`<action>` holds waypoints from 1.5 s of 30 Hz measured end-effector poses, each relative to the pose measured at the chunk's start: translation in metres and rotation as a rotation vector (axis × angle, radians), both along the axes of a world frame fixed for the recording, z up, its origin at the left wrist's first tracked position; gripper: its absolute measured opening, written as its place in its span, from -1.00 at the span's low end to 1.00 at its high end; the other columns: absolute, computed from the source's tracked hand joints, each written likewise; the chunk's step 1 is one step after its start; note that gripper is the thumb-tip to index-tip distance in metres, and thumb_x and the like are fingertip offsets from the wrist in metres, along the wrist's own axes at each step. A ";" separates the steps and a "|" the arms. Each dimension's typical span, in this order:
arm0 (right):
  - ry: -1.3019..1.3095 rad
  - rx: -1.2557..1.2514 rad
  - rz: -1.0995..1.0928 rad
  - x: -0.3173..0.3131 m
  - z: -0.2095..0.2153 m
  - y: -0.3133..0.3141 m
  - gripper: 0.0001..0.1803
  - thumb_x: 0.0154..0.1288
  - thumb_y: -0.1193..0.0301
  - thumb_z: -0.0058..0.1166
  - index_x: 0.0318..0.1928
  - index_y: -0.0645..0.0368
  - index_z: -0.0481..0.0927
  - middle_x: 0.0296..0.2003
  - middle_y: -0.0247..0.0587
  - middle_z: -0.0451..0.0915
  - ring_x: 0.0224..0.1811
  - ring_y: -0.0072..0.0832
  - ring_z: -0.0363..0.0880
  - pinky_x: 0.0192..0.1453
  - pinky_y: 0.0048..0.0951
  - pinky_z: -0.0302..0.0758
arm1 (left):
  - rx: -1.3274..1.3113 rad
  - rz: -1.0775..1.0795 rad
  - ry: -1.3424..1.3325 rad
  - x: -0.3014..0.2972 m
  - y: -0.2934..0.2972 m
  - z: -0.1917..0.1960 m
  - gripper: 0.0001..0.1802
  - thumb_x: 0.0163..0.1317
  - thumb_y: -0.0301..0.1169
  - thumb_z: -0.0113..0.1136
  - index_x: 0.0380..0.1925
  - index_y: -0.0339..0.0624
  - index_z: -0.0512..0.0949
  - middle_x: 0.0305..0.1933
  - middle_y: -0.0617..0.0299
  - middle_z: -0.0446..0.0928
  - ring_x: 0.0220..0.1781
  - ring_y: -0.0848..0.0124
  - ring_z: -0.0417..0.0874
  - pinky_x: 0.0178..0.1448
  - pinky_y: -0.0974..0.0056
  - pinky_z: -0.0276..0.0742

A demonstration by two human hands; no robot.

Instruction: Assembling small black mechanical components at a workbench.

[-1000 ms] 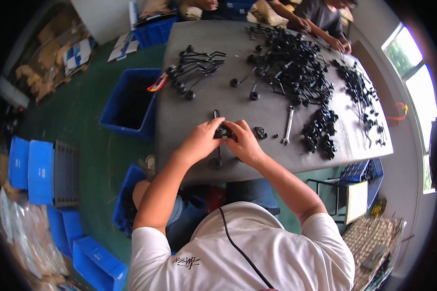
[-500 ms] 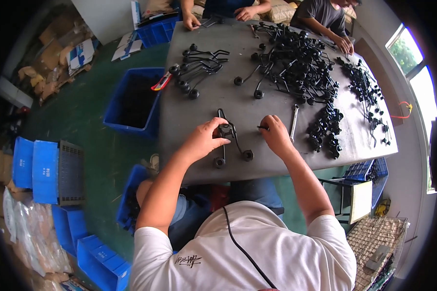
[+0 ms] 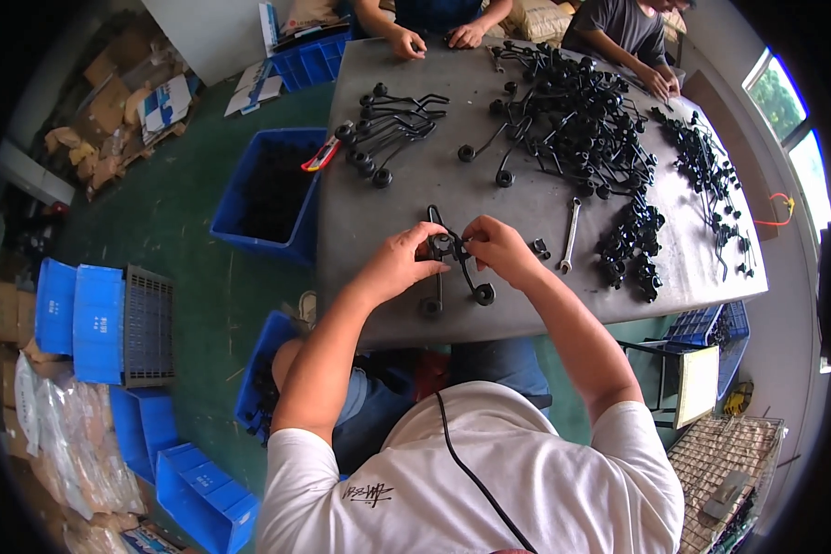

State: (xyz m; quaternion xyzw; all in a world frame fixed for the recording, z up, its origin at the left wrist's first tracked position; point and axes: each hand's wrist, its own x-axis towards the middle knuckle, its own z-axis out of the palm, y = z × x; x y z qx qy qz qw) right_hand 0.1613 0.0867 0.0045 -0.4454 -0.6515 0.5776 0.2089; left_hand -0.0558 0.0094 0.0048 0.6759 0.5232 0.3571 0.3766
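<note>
Black bent-rod assembly [image 3: 464, 266], on the table's [image 3: 388, 208] near side.
Left hand [image 3: 410, 256] pinches its clamp [image 3: 444, 246]; right hand [image 3: 497, 247] meets it opposite (whether gripping, cannot tell). Judged stiff, fairly light, perhaps slippery; best held at the clamp.

Wrench [image 3: 572, 236]: bright metal, polished, glossy. Held part [image 3: 444, 245]: smooth, metal-looking, faint gloss. Heaped rods [image 3: 584, 122]: metal-looking, semi-gloss, small highlights. Tabletop [image 3: 369, 217]: smooth, dull sheen, glossier toward right edge. Bin [image 3: 252, 244]: smooth plastic. Shirt [image 3: 563, 466]: matt cloth, creased. Cartons [image 3: 116, 103]: matt cardboard. Sheeting [image 3: 67, 434]: clear plastic, crinkled, shiny.
</note>
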 end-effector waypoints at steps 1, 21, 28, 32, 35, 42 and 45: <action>-0.013 0.061 0.021 -0.003 0.001 0.001 -0.78 0.33 0.44 0.15 -0.08 0.30 0.56 -0.42 -0.29 0.59 -0.47 -0.56 0.57 -0.38 -0.49 0.49 | -0.019 0.004 -0.014 -0.001 0.000 0.000 -0.44 0.10 -0.43 0.49 0.10 -0.08 0.46 -0.24 0.15 0.64 -0.25 0.34 0.67 -0.10 0.21 0.58; -0.136 0.677 -0.162 -0.009 -0.003 -0.035 -0.62 0.35 0.32 0.21 0.08 0.24 0.51 -0.23 -0.08 0.58 -0.27 -0.23 0.65 -0.14 -0.28 0.59 | 0.399 0.331 0.541 0.046 -0.018 -0.005 -0.36 0.02 -0.57 0.27 0.20 -0.22 0.42 0.18 -0.03 0.38 -0.01 -0.10 0.60 0.07 -0.02 0.56; 0.052 0.332 -0.256 0.004 -0.015 -0.044 -0.61 0.40 0.28 0.19 0.10 0.25 0.52 -0.18 -0.11 0.55 -0.35 -0.32 0.61 -0.17 -0.32 0.58 | 0.324 0.579 0.338 0.039 -0.023 -0.024 -0.29 0.07 -0.37 0.47 0.18 -0.29 0.33 -0.04 -0.14 0.52 -0.05 -0.03 0.61 0.03 0.04 0.56; -0.395 0.804 -0.401 0.044 -0.014 -0.034 -0.58 0.25 0.29 0.27 0.09 0.15 0.55 -0.09 -0.18 0.51 -0.10 -0.24 0.56 0.00 -0.21 0.49 | 0.192 0.568 0.325 0.034 -0.026 -0.029 -0.55 0.12 -0.34 0.45 -0.11 -0.27 0.43 -0.35 -0.01 0.59 -0.29 -0.01 0.66 -0.18 0.00 0.58; -0.789 0.991 -0.398 0.081 -0.028 -0.023 -0.63 0.20 0.28 0.28 0.02 0.06 0.61 -0.05 -0.23 0.49 0.06 -0.23 0.46 0.08 -0.23 0.41 | 0.183 0.576 0.307 0.035 -0.023 -0.032 -0.64 0.15 -0.34 0.41 -0.20 -0.26 0.45 -0.37 -0.01 0.61 -0.29 -0.02 0.67 -0.19 0.02 0.58; -0.468 0.816 0.000 0.078 -0.022 -0.005 -0.79 0.29 0.35 0.15 -0.07 0.07 0.65 -0.18 -0.17 0.55 0.01 -0.21 0.51 0.09 -0.21 0.45 | 0.095 0.631 0.075 0.026 -0.019 -0.029 -0.73 0.21 -0.35 0.35 -0.24 -0.29 0.51 -0.34 0.03 0.68 -0.35 0.13 0.71 -0.24 0.08 0.59; -0.380 0.694 0.278 0.057 -0.018 -0.008 -0.79 0.33 0.36 0.11 -0.05 0.02 0.65 -0.15 -0.17 0.55 0.01 -0.21 0.52 0.07 -0.21 0.47 | -0.072 0.582 -0.167 0.022 -0.023 -0.025 -0.75 0.25 -0.35 0.32 -0.24 -0.29 0.52 -0.36 0.14 0.68 -0.48 0.36 0.65 -0.36 0.23 0.54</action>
